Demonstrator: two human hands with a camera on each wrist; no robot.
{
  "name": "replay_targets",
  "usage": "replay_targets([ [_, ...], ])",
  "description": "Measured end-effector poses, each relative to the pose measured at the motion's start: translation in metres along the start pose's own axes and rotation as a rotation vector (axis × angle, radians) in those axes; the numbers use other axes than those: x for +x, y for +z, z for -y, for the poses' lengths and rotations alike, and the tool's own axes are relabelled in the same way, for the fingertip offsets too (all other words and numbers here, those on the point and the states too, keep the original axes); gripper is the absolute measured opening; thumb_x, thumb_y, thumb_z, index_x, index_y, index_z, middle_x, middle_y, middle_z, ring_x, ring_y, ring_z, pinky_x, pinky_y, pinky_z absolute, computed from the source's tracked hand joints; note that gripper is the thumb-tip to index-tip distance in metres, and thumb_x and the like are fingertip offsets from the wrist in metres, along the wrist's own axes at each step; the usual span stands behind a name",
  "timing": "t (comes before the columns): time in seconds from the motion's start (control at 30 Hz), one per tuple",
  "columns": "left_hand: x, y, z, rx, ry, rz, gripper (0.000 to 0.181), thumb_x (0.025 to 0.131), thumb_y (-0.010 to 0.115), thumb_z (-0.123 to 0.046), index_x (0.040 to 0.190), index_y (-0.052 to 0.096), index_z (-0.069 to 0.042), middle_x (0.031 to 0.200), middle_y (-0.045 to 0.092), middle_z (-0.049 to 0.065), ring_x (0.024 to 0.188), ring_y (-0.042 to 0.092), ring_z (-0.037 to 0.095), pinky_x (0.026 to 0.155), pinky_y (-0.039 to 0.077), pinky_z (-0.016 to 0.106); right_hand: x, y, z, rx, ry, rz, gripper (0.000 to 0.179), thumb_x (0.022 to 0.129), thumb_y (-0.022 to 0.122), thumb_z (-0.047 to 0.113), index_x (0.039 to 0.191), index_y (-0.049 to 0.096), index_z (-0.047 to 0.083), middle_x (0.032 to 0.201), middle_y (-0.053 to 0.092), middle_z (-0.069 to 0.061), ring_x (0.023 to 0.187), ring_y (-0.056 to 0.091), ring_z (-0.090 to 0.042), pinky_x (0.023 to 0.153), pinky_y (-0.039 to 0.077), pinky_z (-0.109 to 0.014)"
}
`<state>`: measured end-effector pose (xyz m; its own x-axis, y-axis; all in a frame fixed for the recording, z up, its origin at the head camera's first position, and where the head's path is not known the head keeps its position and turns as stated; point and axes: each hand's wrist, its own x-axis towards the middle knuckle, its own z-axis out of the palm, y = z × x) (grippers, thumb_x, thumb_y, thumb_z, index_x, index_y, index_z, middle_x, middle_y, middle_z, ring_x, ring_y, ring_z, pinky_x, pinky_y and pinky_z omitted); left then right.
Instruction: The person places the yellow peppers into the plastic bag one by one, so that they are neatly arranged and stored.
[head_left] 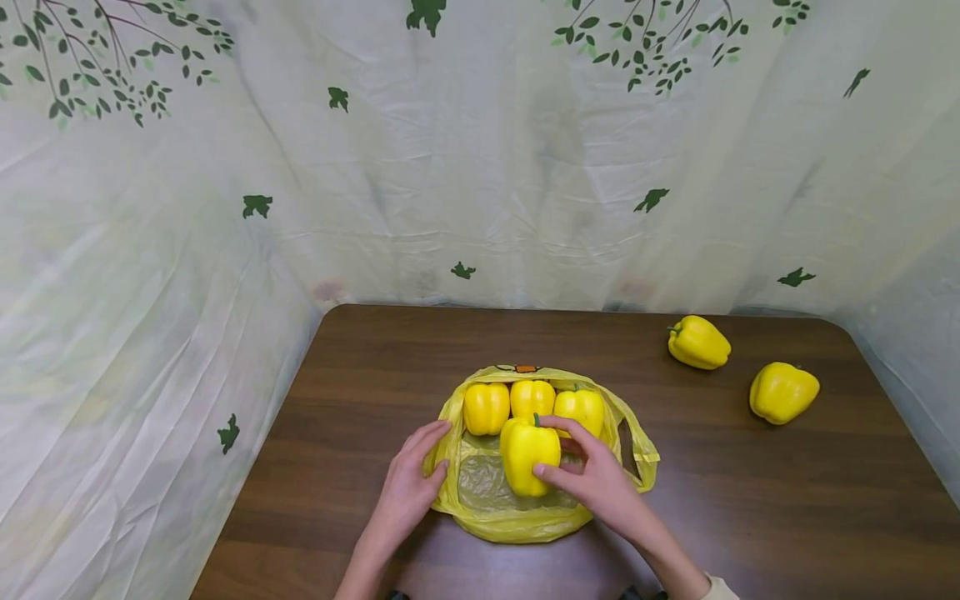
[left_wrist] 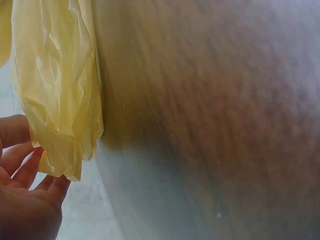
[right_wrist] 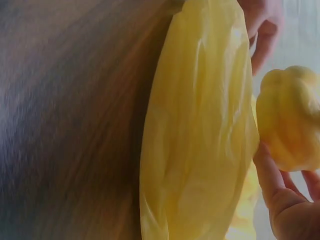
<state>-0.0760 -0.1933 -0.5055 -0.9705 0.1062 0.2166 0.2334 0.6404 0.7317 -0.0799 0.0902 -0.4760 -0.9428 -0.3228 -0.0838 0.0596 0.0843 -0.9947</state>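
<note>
A yellow plastic bag (head_left: 517, 529) lies on the table with its mouth spread open. Inside, along its far side, several yellow bell peppers (head_left: 486, 408) sit in a row. My right hand (head_left: 592, 477) grips another yellow bell pepper (head_left: 531, 458), stem up, over the bag's opening; the right wrist view shows this pepper (right_wrist: 290, 120) between thumb and fingers. At the bag's left rim is my left hand (head_left: 408, 479), and in the left wrist view its thumb and fingers pinch the thin plastic of the bag (left_wrist: 57, 115).
Two more yellow bell peppers, one (head_left: 699, 342) near the back edge and one (head_left: 783, 393) farther right, lie on the brown wooden table (head_left: 337, 400). A pale curtain (head_left: 510, 167) with leaf prints hangs behind and beside the table.
</note>
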Motion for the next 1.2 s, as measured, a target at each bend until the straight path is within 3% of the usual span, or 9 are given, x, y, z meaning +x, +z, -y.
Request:
replay_targets([
  [0.2,0.0,0.0,0.0,-0.003,-0.005,0.002,0.051,0.082,0.072,0.007,0.13,0.063,-0.006,0.132,0.058,0.003,0.125,0.052,0.024,0.106,0.041,0.045,0.004,0.009,-0.005,-0.004,-0.007,0.037,0.055,0.084,0.079,0.022,0.134,0.055,0.017,0.136,0.051,-0.009,0.119,0.052,-0.032,0.086,0.055,-0.031],
  [0.47,0.0,0.0,-0.002,0.001,-0.006,0.004,0.051,0.082,0.072,0.007,0.13,0.063,-0.005,0.131,0.059,0.003,0.125,0.052,0.025,0.105,0.041,0.046,0.007,0.02,-0.007,-0.087,-0.009,0.063,0.053,0.085,0.078,0.025,0.133,0.056,0.018,0.132,0.054,-0.007,0.118,0.05,-0.03,0.086,0.055,-0.03],
  [0.67,-0.001,0.0,0.0,0.02,0.025,-0.012,0.052,0.08,0.074,0.007,0.13,0.063,-0.004,0.131,0.059,0.005,0.123,0.053,0.027,0.104,0.042,0.047,0.009,0.028,-0.013,-0.103,-0.022,0.098,0.053,0.086,0.077,0.027,0.134,0.055,0.017,0.137,0.051,-0.006,0.124,0.049,-0.031,0.09,0.053,-0.035],
  [0.97,-0.001,-0.001,-0.004,0.017,-0.062,0.036,0.051,0.084,0.073,0.003,0.132,0.061,-0.008,0.133,0.057,0.003,0.124,0.052,0.026,0.105,0.042,0.046,0.015,0.041,-0.021,-0.158,-0.066,0.105,0.053,0.087,0.077,0.029,0.133,0.054,0.016,0.135,0.052,-0.005,0.12,0.053,-0.032,0.089,0.054,-0.038],
  [1.2,-0.001,-0.002,-0.004,0.005,-0.049,0.029,0.05,0.085,0.072,0.003,0.132,0.062,-0.008,0.133,0.057,0.003,0.125,0.052,0.025,0.105,0.041,0.045,0.017,0.049,-0.022,-0.175,-0.087,0.099,0.052,0.087,0.076,0.028,0.133,0.055,0.012,0.136,0.051,-0.009,0.113,0.057,-0.03,0.086,0.055,-0.034],
])
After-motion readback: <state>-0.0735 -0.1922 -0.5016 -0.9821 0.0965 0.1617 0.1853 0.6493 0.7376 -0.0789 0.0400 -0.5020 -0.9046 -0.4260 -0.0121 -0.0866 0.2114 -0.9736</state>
